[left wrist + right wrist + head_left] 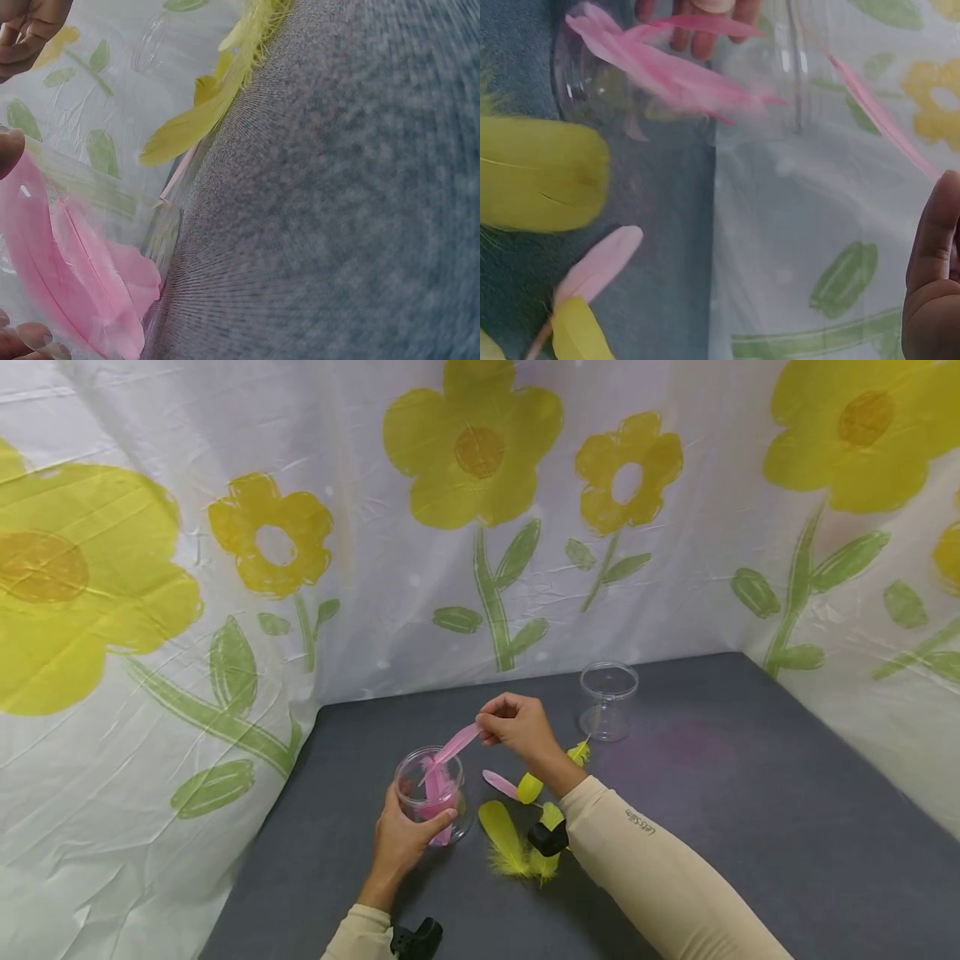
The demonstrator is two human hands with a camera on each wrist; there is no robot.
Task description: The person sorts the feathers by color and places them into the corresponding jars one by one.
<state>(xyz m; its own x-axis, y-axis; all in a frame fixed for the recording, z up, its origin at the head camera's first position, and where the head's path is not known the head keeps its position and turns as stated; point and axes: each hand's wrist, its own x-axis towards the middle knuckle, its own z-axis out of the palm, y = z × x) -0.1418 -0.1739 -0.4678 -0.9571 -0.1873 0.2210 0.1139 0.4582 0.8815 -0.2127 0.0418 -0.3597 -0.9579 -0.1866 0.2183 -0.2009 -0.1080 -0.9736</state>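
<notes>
My left hand grips a clear plastic jar round its side, thumb across the front. Inside the jar lie several pink feathers, seen through its wall. Above the rim, my right hand pinches a pink feather by one end between thumb and fingertips. In the head view its other end slants down over the jar's mouth. The right wrist view has the same right hand at the edge, with the held feather stretching toward the jar's rim.
On the dark grey table right of the jar lie several yellow feathers and a loose pink feather. A second clear container stands farther back. A white curtain with printed flowers hangs behind the table.
</notes>
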